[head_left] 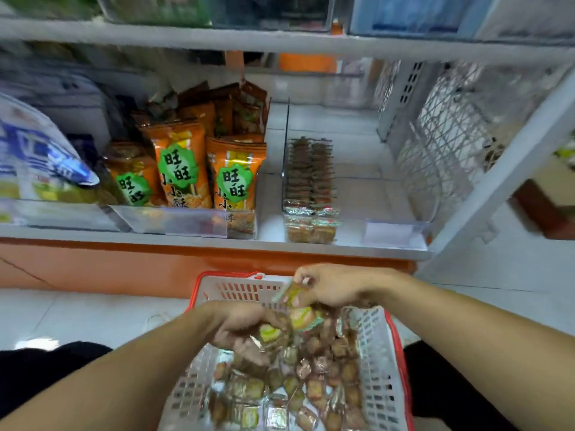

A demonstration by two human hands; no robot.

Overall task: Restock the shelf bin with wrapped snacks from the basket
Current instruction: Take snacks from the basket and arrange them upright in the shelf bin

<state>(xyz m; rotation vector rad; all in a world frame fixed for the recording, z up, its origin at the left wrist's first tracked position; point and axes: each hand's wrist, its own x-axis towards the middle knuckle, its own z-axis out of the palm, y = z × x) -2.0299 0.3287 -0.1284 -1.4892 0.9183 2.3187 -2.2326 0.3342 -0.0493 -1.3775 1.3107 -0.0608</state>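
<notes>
**Counts around the hands**

Two hands are being shown, the left hand [239, 328] and the right hand [326, 287]. One basket [382, 353] is being seen beneath them, its wrapped snacks [311, 377] too many and too blurred to be counted. Beyond the hands, one clear shelf bin [395, 225] is being shown, with two rows of snacks [309, 178] inside. Left of it, three orange bags [177, 163] are being displayed in front.

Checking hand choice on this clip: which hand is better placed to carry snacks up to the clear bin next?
Right hand, probably: it already pinches a wrapped snack, raised above the basket, below the bin.
</notes>
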